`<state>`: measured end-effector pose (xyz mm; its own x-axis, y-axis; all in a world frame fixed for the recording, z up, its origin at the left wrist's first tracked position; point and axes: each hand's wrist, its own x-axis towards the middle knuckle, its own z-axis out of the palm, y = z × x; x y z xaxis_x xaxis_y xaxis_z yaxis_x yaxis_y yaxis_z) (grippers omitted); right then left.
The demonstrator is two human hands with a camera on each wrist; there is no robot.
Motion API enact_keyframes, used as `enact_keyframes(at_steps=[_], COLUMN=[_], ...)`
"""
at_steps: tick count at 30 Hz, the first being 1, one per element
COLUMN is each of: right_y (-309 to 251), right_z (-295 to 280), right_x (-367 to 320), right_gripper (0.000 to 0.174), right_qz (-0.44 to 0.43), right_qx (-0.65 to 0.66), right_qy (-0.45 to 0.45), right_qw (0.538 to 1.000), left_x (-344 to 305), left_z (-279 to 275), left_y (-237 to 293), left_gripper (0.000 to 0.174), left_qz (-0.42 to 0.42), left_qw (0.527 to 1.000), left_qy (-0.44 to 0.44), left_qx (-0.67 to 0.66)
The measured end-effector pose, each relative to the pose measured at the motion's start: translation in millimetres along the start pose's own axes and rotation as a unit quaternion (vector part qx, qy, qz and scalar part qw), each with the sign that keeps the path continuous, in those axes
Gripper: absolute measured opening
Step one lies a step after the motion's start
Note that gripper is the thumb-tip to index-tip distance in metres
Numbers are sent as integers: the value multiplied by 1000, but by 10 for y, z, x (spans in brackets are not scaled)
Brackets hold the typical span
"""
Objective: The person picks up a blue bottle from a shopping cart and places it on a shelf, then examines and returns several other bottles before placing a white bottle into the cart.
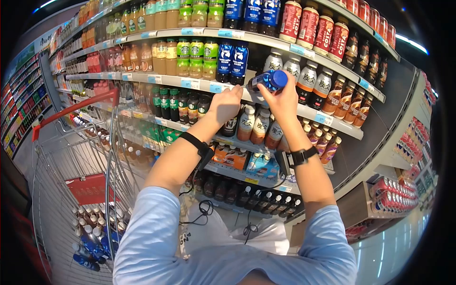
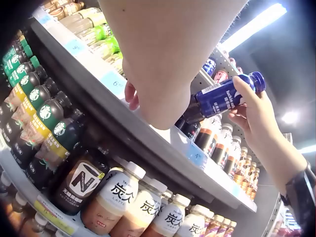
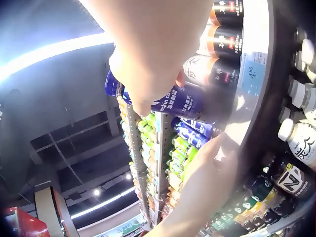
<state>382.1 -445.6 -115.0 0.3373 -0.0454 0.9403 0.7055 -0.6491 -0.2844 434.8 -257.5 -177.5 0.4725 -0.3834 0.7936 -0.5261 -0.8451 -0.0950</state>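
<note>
Sleeves (image 1: 147, 228) foremost, right hand (image 1: 284, 102) grips 1 blue-capped bottle (image 1: 268, 81) near left hand (image 1: 225, 107), hold unclear.

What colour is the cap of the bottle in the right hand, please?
The cap is deep blue, clearest in the head view.

A cart (image 1: 81, 103) stands left of the shelves (image 1: 202, 86), bottles (image 1: 97, 233) inside it. Before the shelves, the held bottle (image 1: 269, 82) is in the right hand (image 1: 283, 100), right of the left hand (image 1: 225, 105). Cans (image 1: 368, 18) stand at the upper right; carton packs (image 1: 262, 164) lie between bottle rows below.
</note>
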Motion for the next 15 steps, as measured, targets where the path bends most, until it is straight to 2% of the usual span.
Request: enact_keyframes(at_steps=[5,6,8,15], right_y=[75,98,144,164], right_z=[250,284,350,510], right_x=[172,184,210,246], right_gripper=[66,67,68,73], right_qz=[6,-20,-48,-51], right_qx=[-42,-65,-88,-115], right_qy=[-13,-9,-8,-22], right_qw=[999,998,995,992], left_x=[-36,-28,10,17], left_z=[136,140,139,133], left_y=[-27,-21,-27,-18], left_gripper=[42,42,44,46], left_qz=[-4,-8,-28,-40], left_qw=[999,999,999,997], left_qy=[40,41,-3,-36], left_qx=[-4,-6,-19,-50])
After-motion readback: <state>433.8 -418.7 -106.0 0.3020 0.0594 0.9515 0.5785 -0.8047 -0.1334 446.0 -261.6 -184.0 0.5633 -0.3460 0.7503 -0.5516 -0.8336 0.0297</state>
